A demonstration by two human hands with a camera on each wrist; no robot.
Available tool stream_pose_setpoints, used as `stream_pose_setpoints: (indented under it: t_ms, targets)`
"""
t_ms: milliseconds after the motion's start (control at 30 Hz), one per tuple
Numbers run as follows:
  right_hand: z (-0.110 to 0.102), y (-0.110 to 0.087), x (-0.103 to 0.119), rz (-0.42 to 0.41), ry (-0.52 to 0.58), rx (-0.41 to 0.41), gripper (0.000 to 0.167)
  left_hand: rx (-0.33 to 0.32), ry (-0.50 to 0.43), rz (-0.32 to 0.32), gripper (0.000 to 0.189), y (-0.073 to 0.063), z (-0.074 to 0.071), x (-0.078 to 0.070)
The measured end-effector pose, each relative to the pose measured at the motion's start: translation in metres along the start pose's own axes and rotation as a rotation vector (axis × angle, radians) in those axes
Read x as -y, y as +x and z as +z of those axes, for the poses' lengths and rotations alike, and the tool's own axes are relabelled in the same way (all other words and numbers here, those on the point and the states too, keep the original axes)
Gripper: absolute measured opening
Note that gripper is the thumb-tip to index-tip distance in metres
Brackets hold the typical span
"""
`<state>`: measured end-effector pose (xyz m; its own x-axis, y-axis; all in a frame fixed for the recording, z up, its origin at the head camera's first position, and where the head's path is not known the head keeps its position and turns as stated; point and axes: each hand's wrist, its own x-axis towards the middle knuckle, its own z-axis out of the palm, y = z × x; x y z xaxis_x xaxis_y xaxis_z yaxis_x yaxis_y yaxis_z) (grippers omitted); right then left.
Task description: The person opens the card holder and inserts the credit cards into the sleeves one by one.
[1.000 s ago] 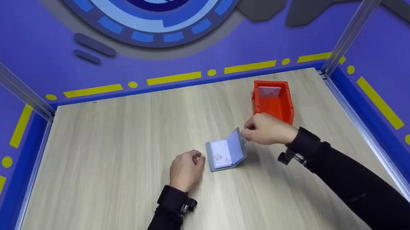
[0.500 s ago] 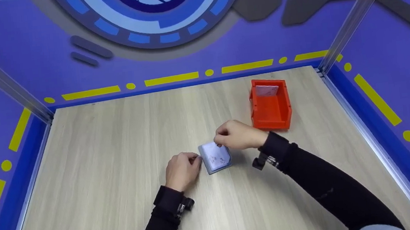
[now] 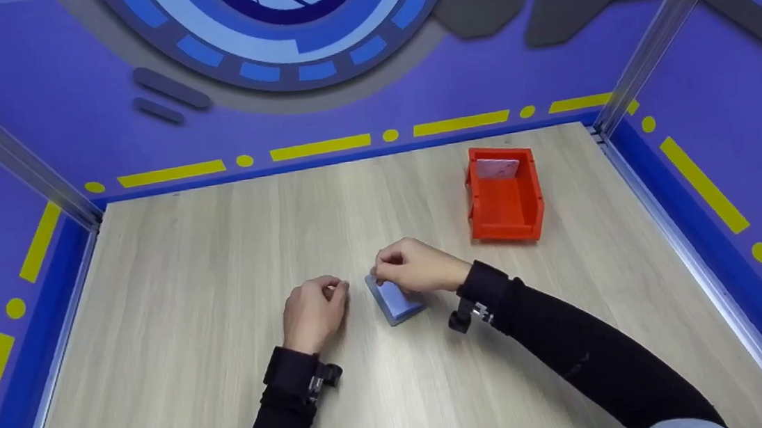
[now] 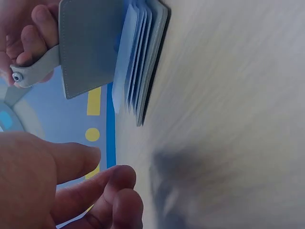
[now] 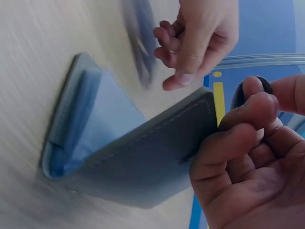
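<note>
A grey-blue card holder (image 3: 395, 303), stitched along its edges, lies partly open on the wooden table. Its clear sleeves (image 4: 136, 62) fan out in the left wrist view. My right hand (image 3: 421, 266) pinches the snap strap (image 4: 40, 69) and keeps the front cover (image 5: 147, 148) raised at an angle over the sleeves. To the left of the holder, my left hand (image 3: 315, 315) hovers with loosely bent fingers and nothing between them. A gap separates it from the holder.
Beyond my right hand stands a red open-front bin (image 3: 505, 212), with a pinkish printed card (image 3: 497, 168) leaning against its back wall. Blue-purple panels (image 3: 316, 119) enclose the table (image 3: 217, 258) at the back and sides.
My right hand has swung the cover leftward over the sleeves, moving away from the bin. The holder has turned slightly. My left hand came to its edge, then drew back left.
</note>
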<state>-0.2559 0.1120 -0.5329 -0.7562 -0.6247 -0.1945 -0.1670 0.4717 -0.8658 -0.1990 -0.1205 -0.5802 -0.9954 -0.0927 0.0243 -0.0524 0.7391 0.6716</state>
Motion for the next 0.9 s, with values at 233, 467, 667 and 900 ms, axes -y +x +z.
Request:
stream_pose_setpoints:
  t_ms: [233, 467, 667, 900]
  targets:
    - [0.011, 0.003, -0.012, 0.014, 0.023, 0.047, 0.042, 0.007, 0.004, -0.028, 0.020, 0.000, -0.002, 0.002]
    - [0.014, 0.000, -0.023, 0.120, -0.098, 0.041, 0.034, 0.003, -0.004, -0.003, 0.019, -0.004, 0.001, 0.000]
    - [0.013, -0.008, -0.031, 0.149, -0.274, -0.027, 0.044, 0.038, -0.015, 0.013, 0.019, -0.007, 0.008, -0.003]
    - [0.016, -0.009, -0.038, 0.131, -0.328, -0.081, 0.051, 0.060, -0.010, 0.032, 0.018, -0.008, 0.014, -0.010]
